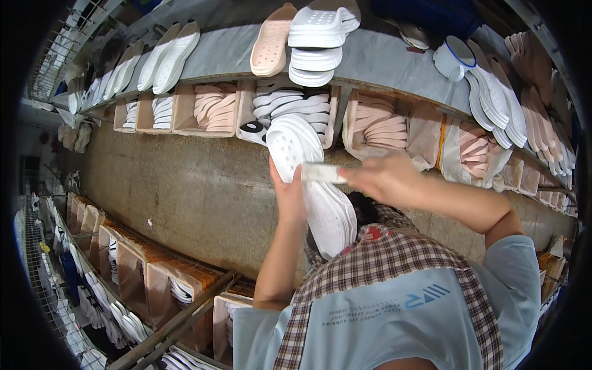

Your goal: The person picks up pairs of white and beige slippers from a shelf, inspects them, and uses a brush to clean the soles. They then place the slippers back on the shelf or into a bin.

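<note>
Nearest: plaid apron strap [394, 253] over a light blue shirt [394, 314], both forearms rising from the lower edge.

Left hand [288, 191] grips the white perforated sole [314, 185] from behind, along its left edge, about mid-length. Fingers are wrapped behind the sole and mostly hidden, the thumb side shows at the edge. Closed on the sole, not spread. The sole stands tilted, rounded toe end up near the shelf boxes, heel end down near the apron. Foam-like look, matte, a grid of small holes across the upper part, smoother moulded ridges lower down.

Right hand [382, 179] comes in from the right and pinches a small flat white strip [322, 172], rectangular, held level across the face of the sole at mid-height. Fingers are nearly closed on the right end of the strip; the strip's left end reaches almost to the left hand. Cannot tell if the strip touches the sole or sits just above it.

Below left: cardboard bins [154, 271] on a metal-framed rack, holding stacked white soles.

Middle: bare speckled concrete floor [185, 191].

Far: a row of open cardboard boxes [209, 108] with pink and white soles stacked on edge. Above them a grey bench [382, 58] carries more white soles [314, 43] in a loose stack, 1 pink sole [271, 40], and fanned rows of white and pink ones at the right. A white mug with a blue rim [453, 58] lies tipped on the right part of the bench.
</note>
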`<action>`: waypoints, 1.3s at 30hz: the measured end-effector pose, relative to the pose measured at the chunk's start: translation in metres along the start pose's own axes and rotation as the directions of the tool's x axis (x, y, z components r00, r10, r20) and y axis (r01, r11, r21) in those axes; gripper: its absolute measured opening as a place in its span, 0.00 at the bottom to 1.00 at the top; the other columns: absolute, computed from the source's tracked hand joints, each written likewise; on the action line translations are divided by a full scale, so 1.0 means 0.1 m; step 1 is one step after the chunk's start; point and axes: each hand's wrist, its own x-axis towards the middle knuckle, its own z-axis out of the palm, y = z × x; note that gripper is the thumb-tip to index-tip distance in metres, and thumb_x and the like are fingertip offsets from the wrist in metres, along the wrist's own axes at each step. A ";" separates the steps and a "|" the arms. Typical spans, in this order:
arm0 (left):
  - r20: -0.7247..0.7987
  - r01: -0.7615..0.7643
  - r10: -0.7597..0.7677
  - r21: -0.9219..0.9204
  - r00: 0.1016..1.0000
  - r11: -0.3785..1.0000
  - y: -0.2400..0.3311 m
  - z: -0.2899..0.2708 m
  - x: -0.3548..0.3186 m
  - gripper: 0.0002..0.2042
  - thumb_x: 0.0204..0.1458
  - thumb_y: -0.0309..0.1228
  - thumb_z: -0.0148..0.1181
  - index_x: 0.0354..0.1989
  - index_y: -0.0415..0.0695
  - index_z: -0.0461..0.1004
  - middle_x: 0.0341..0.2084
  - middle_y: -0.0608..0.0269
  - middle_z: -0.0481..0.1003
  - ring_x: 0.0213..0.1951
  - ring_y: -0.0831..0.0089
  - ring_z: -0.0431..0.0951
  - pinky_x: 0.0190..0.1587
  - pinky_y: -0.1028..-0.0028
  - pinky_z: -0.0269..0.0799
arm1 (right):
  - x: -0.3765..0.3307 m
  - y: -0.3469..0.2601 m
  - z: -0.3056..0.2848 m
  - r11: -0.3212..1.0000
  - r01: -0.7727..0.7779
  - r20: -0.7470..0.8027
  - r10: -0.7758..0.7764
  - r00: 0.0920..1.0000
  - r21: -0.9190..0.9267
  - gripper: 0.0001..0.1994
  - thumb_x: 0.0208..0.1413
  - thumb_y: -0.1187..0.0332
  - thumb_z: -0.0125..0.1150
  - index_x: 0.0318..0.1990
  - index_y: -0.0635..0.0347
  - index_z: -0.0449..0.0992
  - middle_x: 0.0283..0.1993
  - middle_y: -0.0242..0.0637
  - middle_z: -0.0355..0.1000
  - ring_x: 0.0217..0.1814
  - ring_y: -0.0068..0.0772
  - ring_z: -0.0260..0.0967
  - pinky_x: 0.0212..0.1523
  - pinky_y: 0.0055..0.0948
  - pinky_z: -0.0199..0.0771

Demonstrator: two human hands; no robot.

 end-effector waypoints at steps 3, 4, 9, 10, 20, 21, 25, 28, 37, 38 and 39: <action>0.006 0.054 -0.054 0.002 0.999 0.999 0.02 0.01 -0.01 0.36 0.54 0.17 0.49 0.68 0.48 0.39 0.60 0.54 0.57 0.57 0.65 0.64 0.58 0.68 0.62 | 0.34 0.06 -0.13 0.995 -0.084 -0.003 0.084 0.996 -0.044 0.13 0.56 0.62 0.55 0.49 0.45 0.76 0.23 0.36 0.71 0.20 0.32 0.68 0.18 0.32 0.67; -0.005 0.071 -0.071 -0.005 0.997 0.997 0.04 0.02 -0.02 0.36 0.54 0.17 0.49 0.68 0.49 0.39 0.60 0.53 0.57 0.56 0.65 0.64 0.57 0.67 0.63 | 0.42 0.09 -0.15 0.996 -0.054 -0.230 0.038 0.972 -0.064 0.13 0.56 0.62 0.54 0.48 0.45 0.76 0.25 0.36 0.72 0.20 0.34 0.68 0.17 0.32 0.66; 0.054 0.034 -0.030 -0.092 0.998 0.995 0.08 0.03 -0.04 0.37 0.54 0.17 0.50 0.69 0.50 0.38 0.60 0.53 0.57 0.56 0.65 0.64 0.57 0.67 0.63 | 0.12 -0.03 -0.11 0.993 0.113 -0.242 -0.114 0.964 -0.018 0.14 0.54 0.58 0.57 0.48 0.41 0.76 0.19 0.30 0.64 0.15 0.27 0.62 0.13 0.30 0.61; 0.043 0.045 -0.042 -0.080 0.998 0.996 0.08 0.03 -0.04 0.37 0.53 0.17 0.50 0.69 0.50 0.38 0.60 0.53 0.57 0.56 0.65 0.65 0.57 0.67 0.64 | 0.06 -0.07 -0.06 0.990 0.131 -0.163 -0.122 0.979 0.045 0.15 0.52 0.57 0.58 0.48 0.40 0.76 0.18 0.29 0.60 0.14 0.25 0.60 0.12 0.30 0.60; -0.013 -0.010 0.010 0.030 1.000 0.999 0.03 0.10 0.03 0.36 0.53 0.16 0.49 0.68 0.48 0.39 0.60 0.52 0.57 0.57 0.65 0.64 0.56 0.69 0.65 | 0.23 -0.15 -0.25 1.000 -0.009 -0.011 0.009 1.000 -0.018 0.13 0.54 0.59 0.55 0.46 0.44 0.77 0.17 0.34 0.64 0.15 0.32 0.64 0.12 0.32 0.63; 0.103 -0.066 0.073 -0.066 0.992 0.996 0.04 0.10 0.06 0.37 0.53 0.16 0.49 0.68 0.48 0.38 0.60 0.53 0.57 0.57 0.65 0.64 0.56 0.69 0.64 | 0.33 -0.08 -0.29 1.000 -0.002 -0.176 -0.002 0.984 -0.026 0.13 0.52 0.61 0.58 0.46 0.43 0.78 0.17 0.32 0.65 0.15 0.31 0.64 0.13 0.31 0.62; 0.087 -0.036 0.034 0.020 0.996 0.999 0.03 0.12 0.06 0.37 0.53 0.19 0.52 0.68 0.46 0.38 0.59 0.54 0.57 0.56 0.66 0.63 0.56 0.69 0.64 | 0.17 -0.08 -0.19 0.995 -0.062 -0.126 0.072 0.989 0.077 0.14 0.52 0.62 0.59 0.46 0.46 0.78 0.21 0.34 0.70 0.18 0.34 0.67 0.17 0.32 0.65; 0.066 0.003 -0.002 -0.017 0.998 1.000 -0.01 0.10 0.04 0.37 0.53 0.20 0.53 0.68 0.45 0.38 0.59 0.54 0.57 0.56 0.66 0.63 0.56 0.69 0.63 | 0.06 -0.05 -0.05 0.987 -0.073 -0.136 0.093 0.986 0.145 0.13 0.53 0.62 0.59 0.46 0.44 0.78 0.21 0.35 0.70 0.18 0.34 0.67 0.17 0.32 0.66; 0.098 -0.012 0.009 0.031 0.995 0.999 -0.05 0.10 0.02 0.37 0.52 0.18 0.53 0.68 0.46 0.40 0.59 0.55 0.58 0.57 0.66 0.63 0.57 0.70 0.62 | -0.01 0.01 -0.01 0.976 -0.149 -0.122 0.169 0.978 0.160 0.12 0.53 0.61 0.59 0.45 0.45 0.79 0.23 0.36 0.72 0.21 0.33 0.71 0.19 0.31 0.69; 0.105 0.005 -0.010 0.045 0.994 0.999 -0.04 0.11 0.01 0.37 0.52 0.18 0.53 0.68 0.45 0.41 0.59 0.55 0.58 0.57 0.67 0.63 0.57 0.70 0.62 | 0.01 0.04 -0.01 0.973 -0.167 -0.211 0.198 0.957 0.156 0.12 0.52 0.61 0.60 0.44 0.44 0.79 0.22 0.37 0.72 0.20 0.33 0.71 0.18 0.31 0.69; 0.155 -0.043 0.040 0.016 0.987 0.999 -0.04 0.13 0.01 0.37 0.52 0.17 0.53 0.68 0.45 0.41 0.59 0.55 0.58 0.57 0.67 0.63 0.57 0.70 0.62 | -0.02 0.05 0.00 0.969 -0.176 -0.129 0.200 0.971 0.175 0.12 0.52 0.61 0.60 0.44 0.45 0.79 0.23 0.37 0.73 0.21 0.34 0.71 0.19 0.32 0.70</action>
